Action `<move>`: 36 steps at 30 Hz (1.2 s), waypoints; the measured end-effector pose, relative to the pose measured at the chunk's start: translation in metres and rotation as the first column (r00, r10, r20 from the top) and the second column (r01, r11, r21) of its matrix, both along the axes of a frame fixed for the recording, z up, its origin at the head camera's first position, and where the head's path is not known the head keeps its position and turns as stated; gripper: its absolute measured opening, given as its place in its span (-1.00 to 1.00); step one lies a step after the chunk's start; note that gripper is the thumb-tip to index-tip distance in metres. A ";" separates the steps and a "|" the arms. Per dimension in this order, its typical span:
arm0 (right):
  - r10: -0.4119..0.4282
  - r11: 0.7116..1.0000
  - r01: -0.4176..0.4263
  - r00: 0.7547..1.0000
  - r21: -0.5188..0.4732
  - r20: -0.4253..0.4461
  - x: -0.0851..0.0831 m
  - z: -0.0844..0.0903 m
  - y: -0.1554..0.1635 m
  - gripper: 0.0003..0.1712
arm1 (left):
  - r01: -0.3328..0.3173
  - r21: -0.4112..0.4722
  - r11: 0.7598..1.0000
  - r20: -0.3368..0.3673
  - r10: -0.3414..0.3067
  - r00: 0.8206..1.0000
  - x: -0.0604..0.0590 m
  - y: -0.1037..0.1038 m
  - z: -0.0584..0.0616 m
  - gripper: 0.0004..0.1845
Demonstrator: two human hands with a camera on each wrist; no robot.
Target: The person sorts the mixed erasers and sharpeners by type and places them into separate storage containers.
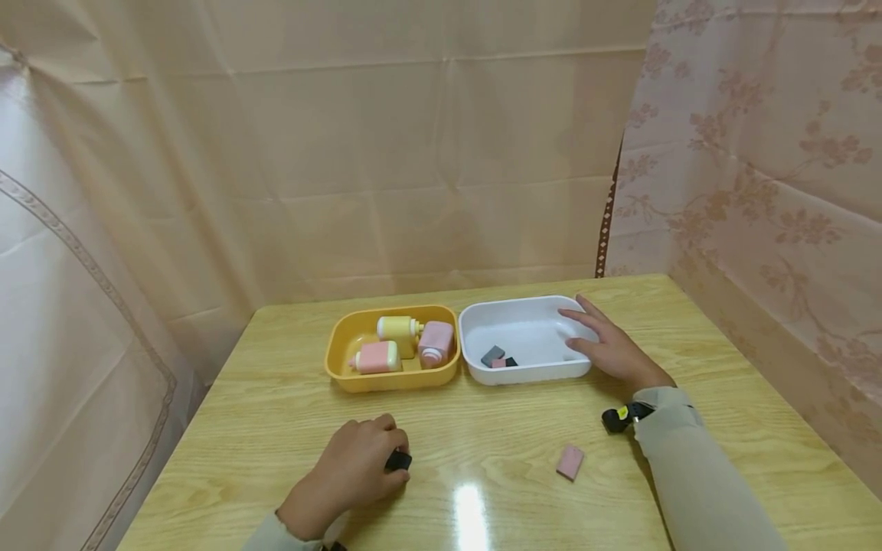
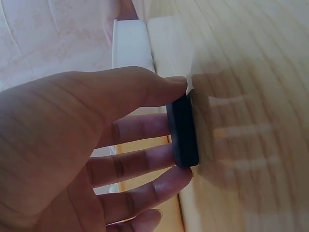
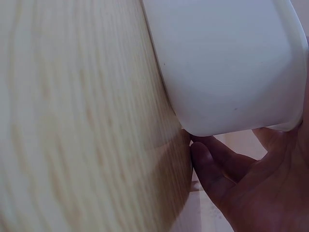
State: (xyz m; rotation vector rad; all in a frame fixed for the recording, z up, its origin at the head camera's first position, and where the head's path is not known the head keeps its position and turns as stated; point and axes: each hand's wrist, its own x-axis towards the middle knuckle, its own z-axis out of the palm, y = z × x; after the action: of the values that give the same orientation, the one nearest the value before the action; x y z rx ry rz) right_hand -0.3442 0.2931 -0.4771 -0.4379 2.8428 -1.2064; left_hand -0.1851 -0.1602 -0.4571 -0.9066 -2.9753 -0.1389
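Note:
My left hand (image 1: 358,463) pinches a small black rectangular block (image 2: 183,130) at the front left of the table. In the left wrist view the thumb lies on one end, the fingertips along its far side and other end. My right hand (image 1: 613,348) holds the right end of a white tray (image 1: 527,373), with fingers on both sides of the rim. In the right wrist view, fingertips touch the tray's lower corner at the tabletop. Inside the tray lie a grey block (image 1: 492,355), a pink block (image 1: 499,363) and a black block (image 1: 511,362).
A yellow tray (image 1: 386,383) stands against the white one, holding a yellow bottle (image 1: 397,329), a pink bottle (image 1: 377,357) and a mauve bottle (image 1: 437,339). One loose pink block (image 1: 570,463) lies on the wooden table (image 1: 510,428). Curtains hang behind and at both sides.

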 end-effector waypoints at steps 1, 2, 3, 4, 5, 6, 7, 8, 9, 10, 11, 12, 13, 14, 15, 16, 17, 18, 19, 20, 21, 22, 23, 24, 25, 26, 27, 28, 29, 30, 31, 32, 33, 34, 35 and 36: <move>0.001 1.000 -0.001 1.000 0.002 -0.001 0.000 0.000 0.000 -0.34 | 0.000 -0.003 1.000 0.007 0.000 1.000 -0.001 0.000 0.000 -0.75; 0.001 1.000 -0.001 1.000 0.003 -0.002 0.000 0.000 0.000 -0.34 | 0.000 -0.005 1.000 0.011 0.000 1.000 -0.001 0.001 0.001 -0.75; 0.001 1.000 -0.001 1.000 0.005 -0.003 0.000 0.000 0.000 -0.34 | 0.001 -0.006 1.000 0.014 -0.001 1.000 -0.002 0.001 0.002 -0.74; 0.001 1.000 -0.001 1.000 0.007 -0.006 0.000 -0.001 0.000 -0.34 | 0.003 -0.005 1.000 0.012 -0.002 1.000 -0.003 0.002 0.002 -0.74; 0.001 1.000 -0.001 1.000 0.009 -0.009 0.000 -0.001 0.000 -0.34 | 0.005 -0.005 1.000 0.007 -0.005 1.000 -0.004 0.002 0.003 -0.74; 0.001 1.000 -0.001 1.000 0.008 -0.011 0.000 -0.001 0.000 -0.34 | 0.007 -0.004 1.000 -0.001 -0.007 1.000 -0.005 0.003 0.003 -0.73; 0.000 1.000 0.000 1.000 0.008 -0.015 0.000 -0.001 0.000 -0.34 | 0.009 -0.005 1.000 -0.013 -0.009 1.000 -0.006 0.003 0.004 -0.73; 0.001 1.000 -0.001 1.000 0.004 -0.018 0.000 -0.001 -0.001 -0.34 | 0.012 -0.005 1.000 -0.027 -0.012 1.000 -0.007 0.004 0.004 -0.72; 0.001 1.000 -0.001 1.000 0.002 -0.020 0.000 -0.001 -0.001 -0.35 | 0.013 -0.006 1.000 -0.034 -0.013 0.999 -0.008 0.004 0.005 -0.71; 0.003 1.000 -0.003 1.000 0.001 -0.020 0.000 -0.001 -0.001 -0.35 | 0.015 -0.008 1.000 -0.042 -0.016 0.999 -0.009 0.005 0.006 -0.71; 0.004 1.000 -0.004 1.000 0.002 -0.021 0.000 -0.001 -0.001 -0.35 | 0.017 -0.008 1.000 -0.047 -0.018 0.999 -0.009 0.006 0.007 -0.71; 0.006 1.000 -0.006 1.000 0.004 -0.022 0.001 -0.002 -0.001 -0.35 | 0.019 -0.009 1.000 -0.051 -0.020 0.999 -0.010 0.006 0.008 -0.72; 0.006 1.000 -0.006 1.000 0.009 -0.025 0.001 -0.002 -0.001 -0.35 | 0.021 -0.008 1.000 -0.054 -0.021 0.998 -0.011 0.007 0.009 -0.73; 0.008 1.000 -0.007 1.000 0.012 -0.024 0.002 -0.003 -0.001 -0.34 | 0.022 -0.003 1.000 -0.056 -0.022 0.998 -0.012 0.009 0.011 -0.74; 0.006 1.000 -0.005 1.000 0.015 -0.026 0.002 -0.003 0.000 -0.35 | 0.022 0.000 1.000 -0.060 -0.022 0.998 -0.013 0.010 0.012 -0.75; 0.006 1.000 -0.005 1.000 0.018 -0.030 0.002 -0.004 0.000 -0.34 | 0.022 0.006 1.000 -0.068 -0.022 0.997 -0.014 0.011 0.014 -0.76; 0.003 1.000 -0.003 0.999 0.019 -0.032 0.002 -0.004 0.000 -0.35 | 0.020 0.011 1.000 -0.072 -0.020 0.997 -0.015 0.013 0.016 -0.77; 0.002 1.000 -0.001 0.999 0.020 -0.034 0.001 -0.005 0.001 -0.35 | 0.019 0.013 1.000 -0.079 -0.018 0.997 -0.016 0.014 0.018 -0.77; 0.002 1.000 -0.001 0.999 0.020 -0.036 0.001 -0.005 0.001 -0.35 | 0.018 0.017 1.000 -0.085 -0.017 0.996 -0.017 0.015 0.021 -0.76; 0.000 1.000 0.001 0.999 0.018 -0.036 0.000 -0.006 0.001 -0.35 | 0.018 0.024 1.000 -0.093 -0.016 0.996 -0.018 0.017 0.023 -0.76; -0.001 1.000 0.002 0.999 0.016 -0.035 0.000 -0.006 0.001 -0.35 | 0.017 0.028 0.999 -0.098 -0.015 0.995 -0.019 0.018 0.025 -0.75; -0.001 1.000 0.001 0.999 0.017 -0.034 0.000 -0.007 0.001 -0.35 | 0.020 0.036 0.999 -0.100 -0.016 0.995 -0.020 0.019 0.027 -0.74; -0.002 1.000 0.003 0.999 0.017 -0.032 0.000 -0.008 0.001 -0.35 | 0.023 0.044 0.999 -0.104 -0.018 0.994 -0.020 0.020 0.028 -0.74; -0.003 1.000 0.004 1.000 0.017 -0.029 0.000 -0.008 0.001 -0.35 | 0.028 0.052 0.998 -0.111 -0.022 0.994 -0.021 0.022 0.029 -0.74; -0.004 1.000 0.004 1.000 0.016 -0.028 0.000 -0.008 0.000 -0.35 | 0.032 0.062 0.998 -0.120 -0.024 0.992 -0.022 0.023 0.030 -0.74; -0.006 1.000 0.006 1.000 0.015 -0.025 0.001 -0.008 0.000 -0.35 | 0.038 0.070 0.997 -0.131 -0.029 0.991 -0.023 0.024 0.030 -0.74; -0.005 1.000 0.005 1.000 0.017 -0.025 0.001 -0.008 0.000 -0.35 | 0.046 0.077 0.996 -0.142 -0.034 0.989 -0.024 0.025 0.031 -0.74; -0.004 1.000 0.005 1.000 0.018 -0.026 0.001 -0.008 0.000 -0.35 | 0.053 0.084 0.995 -0.154 -0.040 0.987 -0.025 0.026 0.032 -0.74; -0.007 1.000 0.007 1.000 0.017 -0.026 0.002 -0.007 0.000 -0.36 | 0.059 0.090 0.994 -0.162 -0.044 0.986 -0.026 0.028 0.032 -0.75; -0.006 1.000 0.007 1.000 0.018 -0.026 0.002 -0.007 0.000 -0.35 | 0.063 0.092 0.994 -0.169 -0.047 0.985 -0.027 0.029 0.033 -0.75; -0.006 1.000 0.007 1.000 0.018 -0.027 0.002 -0.007 0.000 -0.35 | 0.066 0.095 0.993 -0.171 -0.049 0.984 -0.028 0.030 0.034 -0.75; -0.005 1.000 0.006 1.000 0.018 -0.027 0.002 -0.006 0.000 -0.35 | 0.069 0.096 0.993 -0.171 -0.052 0.984 -0.029 0.032 0.035 -0.76; -0.006 1.000 0.007 1.000 0.019 -0.026 0.002 -0.006 0.000 -0.35 | 0.070 0.095 0.993 -0.170 -0.053 0.984 -0.031 0.033 0.037 -0.76; -0.007 1.000 0.007 1.000 0.019 -0.028 0.002 -0.006 0.000 -0.35 | 0.066 0.089 0.994 -0.164 -0.051 0.985 -0.032 0.035 0.037 -0.76; -0.009 1.000 0.009 1.000 0.020 -0.027 0.001 -0.006 0.000 -0.35 | 0.063 0.086 0.994 -0.159 -0.048 0.986 -0.034 0.036 0.038 -0.76; -0.010 1.000 0.010 1.000 0.022 -0.027 0.001 -0.005 0.001 -0.35 | 0.059 0.082 0.995 -0.154 -0.046 0.987 -0.035 0.038 0.039 -0.75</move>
State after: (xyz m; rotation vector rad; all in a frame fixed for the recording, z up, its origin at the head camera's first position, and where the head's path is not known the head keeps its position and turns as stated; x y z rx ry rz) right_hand -0.3430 0.2937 -0.4825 -0.4432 2.8820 -1.1778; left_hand -0.2205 -0.1226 -0.4181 -0.9403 -2.7845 -0.1897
